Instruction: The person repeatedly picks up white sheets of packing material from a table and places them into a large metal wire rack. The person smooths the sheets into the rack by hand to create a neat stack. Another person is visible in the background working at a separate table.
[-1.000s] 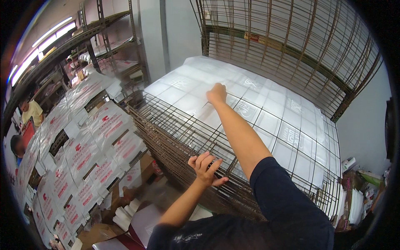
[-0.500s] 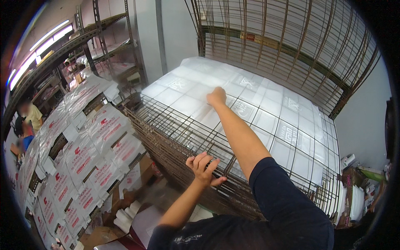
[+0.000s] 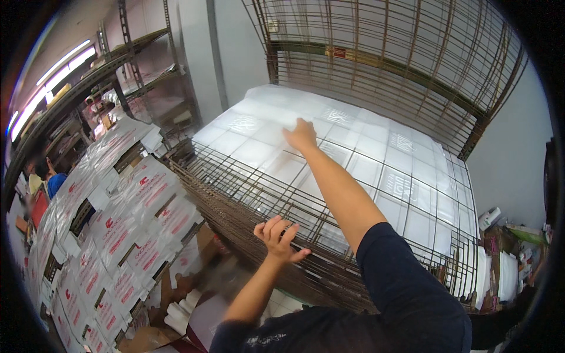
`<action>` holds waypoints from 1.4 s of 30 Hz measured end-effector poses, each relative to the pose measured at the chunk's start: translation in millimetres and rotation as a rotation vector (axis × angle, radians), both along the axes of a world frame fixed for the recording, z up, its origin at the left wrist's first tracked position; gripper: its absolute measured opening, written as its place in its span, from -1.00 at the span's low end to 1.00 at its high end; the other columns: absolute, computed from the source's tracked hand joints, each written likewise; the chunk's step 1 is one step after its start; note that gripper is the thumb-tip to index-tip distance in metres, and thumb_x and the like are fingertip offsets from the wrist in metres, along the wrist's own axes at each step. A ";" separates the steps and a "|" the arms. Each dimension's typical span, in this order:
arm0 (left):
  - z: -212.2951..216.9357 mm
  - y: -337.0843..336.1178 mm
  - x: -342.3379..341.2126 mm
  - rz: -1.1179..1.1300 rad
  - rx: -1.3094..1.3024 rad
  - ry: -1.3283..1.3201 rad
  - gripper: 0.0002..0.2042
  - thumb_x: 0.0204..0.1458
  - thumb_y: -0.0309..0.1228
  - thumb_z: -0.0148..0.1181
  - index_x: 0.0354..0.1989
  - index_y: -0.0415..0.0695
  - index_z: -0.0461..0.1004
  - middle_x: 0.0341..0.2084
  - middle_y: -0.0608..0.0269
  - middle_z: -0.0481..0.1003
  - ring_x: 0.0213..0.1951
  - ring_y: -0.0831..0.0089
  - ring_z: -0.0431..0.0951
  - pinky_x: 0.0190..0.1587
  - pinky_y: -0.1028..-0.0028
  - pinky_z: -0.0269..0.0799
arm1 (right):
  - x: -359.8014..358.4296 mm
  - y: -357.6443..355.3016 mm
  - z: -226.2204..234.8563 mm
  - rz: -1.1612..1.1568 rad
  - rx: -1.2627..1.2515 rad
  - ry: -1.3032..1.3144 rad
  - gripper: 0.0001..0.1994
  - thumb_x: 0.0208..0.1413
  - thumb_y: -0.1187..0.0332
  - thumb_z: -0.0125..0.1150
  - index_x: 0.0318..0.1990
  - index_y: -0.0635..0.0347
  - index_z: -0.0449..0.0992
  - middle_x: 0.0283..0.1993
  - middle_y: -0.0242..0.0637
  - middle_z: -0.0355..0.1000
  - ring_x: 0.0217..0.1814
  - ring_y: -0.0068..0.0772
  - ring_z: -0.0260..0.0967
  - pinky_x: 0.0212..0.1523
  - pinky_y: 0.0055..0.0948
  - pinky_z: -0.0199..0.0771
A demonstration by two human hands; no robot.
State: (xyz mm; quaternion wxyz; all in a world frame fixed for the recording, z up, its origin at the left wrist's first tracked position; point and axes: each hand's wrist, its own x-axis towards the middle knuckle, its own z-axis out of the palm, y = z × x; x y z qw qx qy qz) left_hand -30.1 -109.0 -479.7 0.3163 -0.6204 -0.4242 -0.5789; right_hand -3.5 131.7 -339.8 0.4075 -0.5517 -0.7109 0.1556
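Right hand (image 3: 301, 136): reached out over the printed sheets; thumb apart from the fingers, which were bent; whether they gripped a sheet could not be told.

Left hand (image 3: 279, 238): beside the near edge of the rack stack, fingers and thumb spread apart; contact with the wires unclear.

Printed sheets (image 3: 359, 132): white, translucent, marked with white designs; laid side by side across the top of the rack stack.

Rack stack (image 3: 253, 176): rusty wire grids, layered, its near left edge free of sheets.

Raised racks (image 3: 388, 35): wire grids tilted up behind the sheets.

White bags (image 3: 132, 235): red print, overlapping in rows, left of the rack stack.

White rolls (image 3: 179, 315): lower left, near the floor.

Metal shelving (image 3: 126, 56): upper left, against the wall.
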 end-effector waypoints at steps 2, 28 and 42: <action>0.0 0.9 1.0 0.009 0.010 0.025 -0.43 -0.04 0.27 -0.17 -0.26 0.01 0.45 -0.30 0.29 0.35 -0.07 0.26 0.30 0.00 0.20 -0.04 | 25.0 6.7 23.8 0.118 0.137 -0.096 -0.42 -0.14 0.02 0.26 -0.06 0.32 0.44 0.03 0.08 0.34 0.11 0.02 0.29 0.09 -0.19 0.33; 19.8 -11.7 71.0 0.079 0.057 0.007 -0.31 0.15 0.19 -0.47 -0.01 -0.25 0.28 -0.01 -0.03 0.30 0.15 0.01 0.19 0.16 -0.04 0.07 | 717.9 -449.0 -48.1 -0.540 0.588 1.064 -0.54 0.15 0.11 0.05 0.10 0.22 0.31 -0.37 -0.50 0.32 -0.49 -0.70 0.19 -0.54 -0.70 0.15; 20.0 -38.8 139.7 0.055 -0.136 0.007 -0.26 0.13 0.23 -0.43 -0.26 -0.31 0.42 -0.42 0.08 0.34 -0.39 0.26 0.33 -0.34 0.31 0.23 | 715.3 -418.5 -399.1 -0.913 -0.503 -0.171 0.02 -0.33 0.07 0.45 0.34 -0.12 -0.05 0.40 0.09 -0.33 0.42 0.25 -0.32 0.19 0.05 0.16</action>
